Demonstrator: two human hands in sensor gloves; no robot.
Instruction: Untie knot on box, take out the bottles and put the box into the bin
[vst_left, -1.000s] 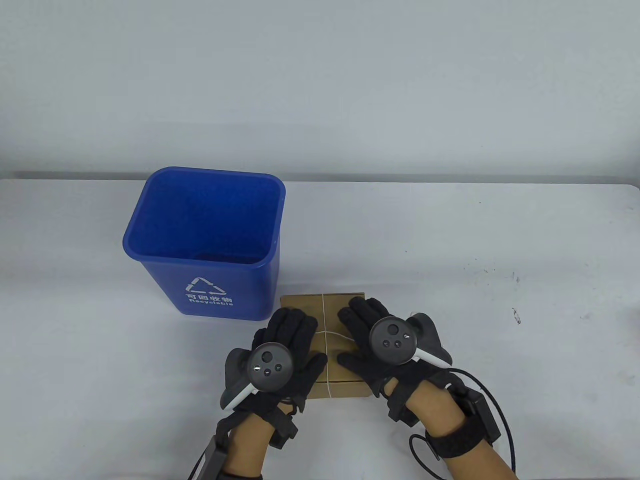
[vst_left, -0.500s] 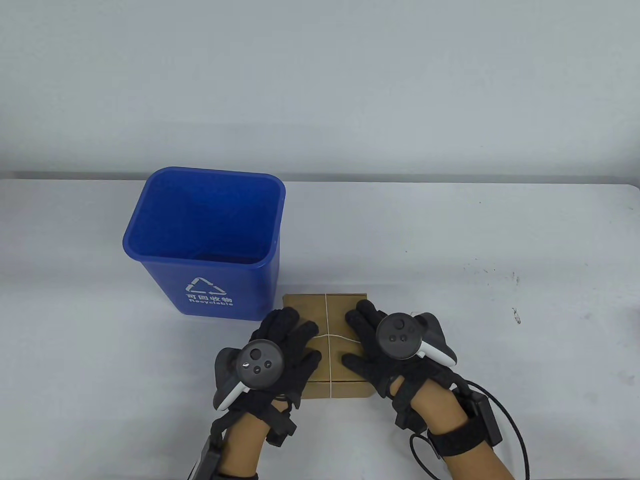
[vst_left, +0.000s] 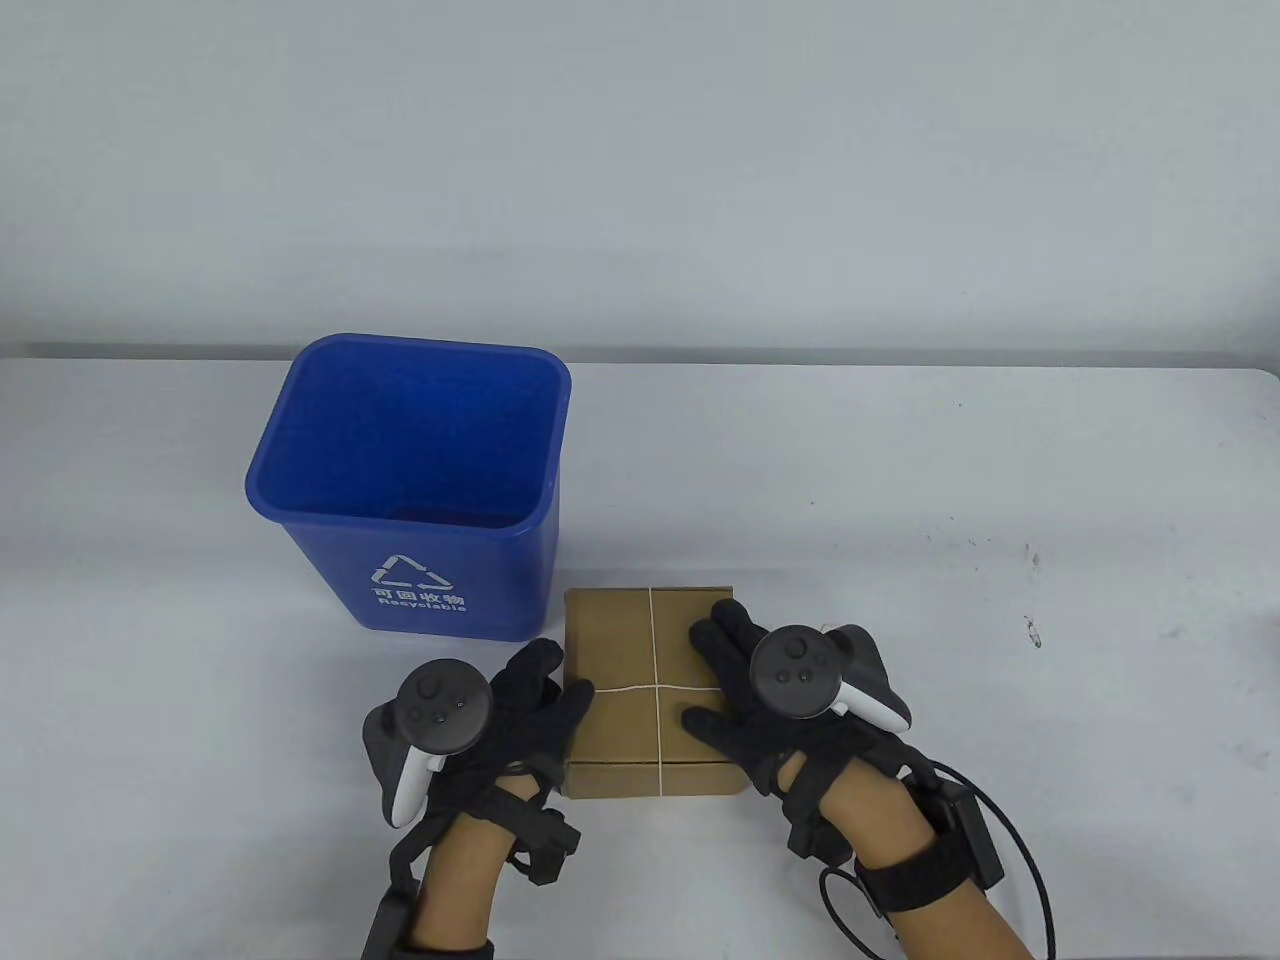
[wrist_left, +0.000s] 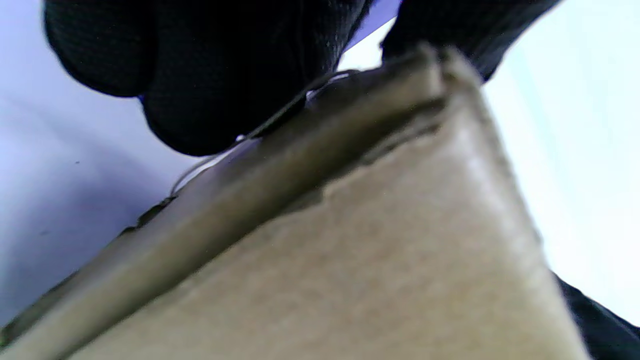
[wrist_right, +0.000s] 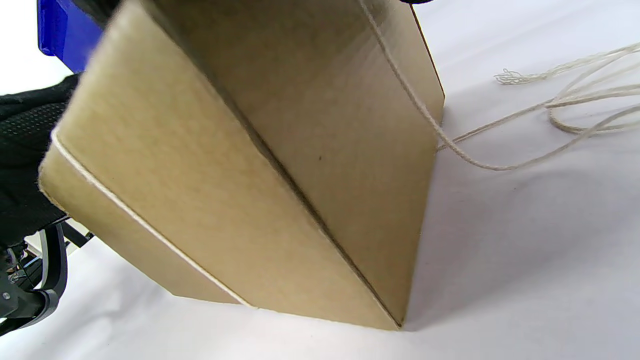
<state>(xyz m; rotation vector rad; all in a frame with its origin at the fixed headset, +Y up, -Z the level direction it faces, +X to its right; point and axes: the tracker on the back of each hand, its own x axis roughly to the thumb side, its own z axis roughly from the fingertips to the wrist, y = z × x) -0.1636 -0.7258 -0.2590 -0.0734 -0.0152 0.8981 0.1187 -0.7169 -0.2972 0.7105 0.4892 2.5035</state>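
A closed brown cardboard box (vst_left: 625, 640) tied crosswise with thin white string (vst_left: 652, 640) sits on the table just right of the blue bin (vst_left: 400, 525). My left hand (vst_left: 555, 680) lies against the box's left edge with its fingers straight. In the left wrist view its fingertips (wrist_left: 210, 75) hover over the box's (wrist_left: 375, 260) edge beside a strand of string. My right hand (vst_left: 715, 670) rests flat on the right half of the lid. The right wrist view shows the box's (wrist_right: 250, 150) side and loose string ends (wrist_right: 575, 100) on the table. No bottles are visible.
The blue recycling bin stands open-topped at the left, close to the box's far left corner; a corner of the bin (wrist_right: 60, 35) shows in the right wrist view. The white table (vst_left: 950, 480) stretches to the right and behind, with small dark specks (vst_left: 1030, 630).
My left hand has slid left off the lid to the box's left edge. The right hand has shifted slightly right and stays on the lid.
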